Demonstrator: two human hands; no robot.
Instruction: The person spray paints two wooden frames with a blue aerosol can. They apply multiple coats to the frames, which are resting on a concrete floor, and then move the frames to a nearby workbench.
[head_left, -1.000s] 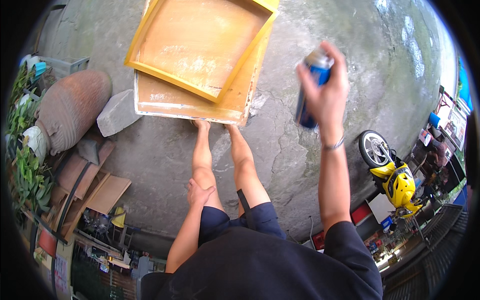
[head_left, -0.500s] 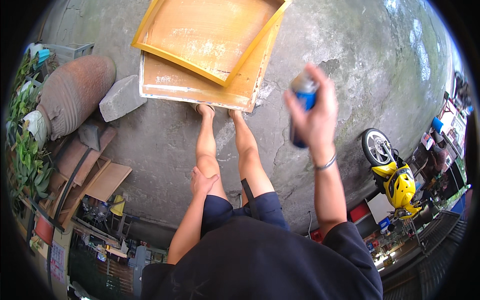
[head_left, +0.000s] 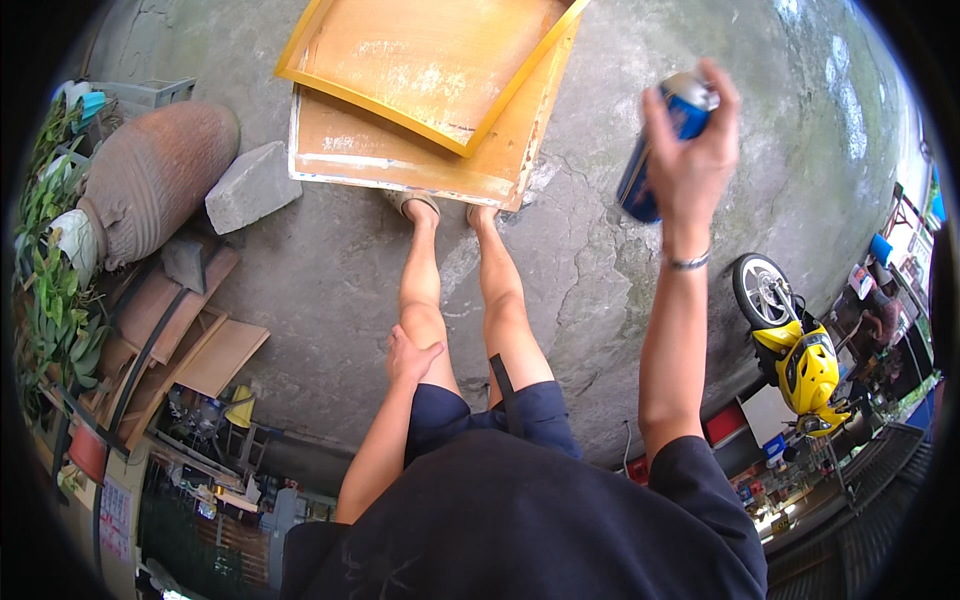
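Now the blue can [head_left: 637, 180], gripped in the right hand [head_left: 697, 160], has swung outward — apparently being shaken — right of the yellow tray [head_left: 380, 115]; the left hand [head_left: 409, 356] rests loosely on a knee [head_left: 424, 325].

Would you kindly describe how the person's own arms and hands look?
The left hand and right hand are ungloved. A short, plain, near-black sleeve covers the upper part of the right arm. A slim, silvery band circles the right wrist; no band shows on the left.
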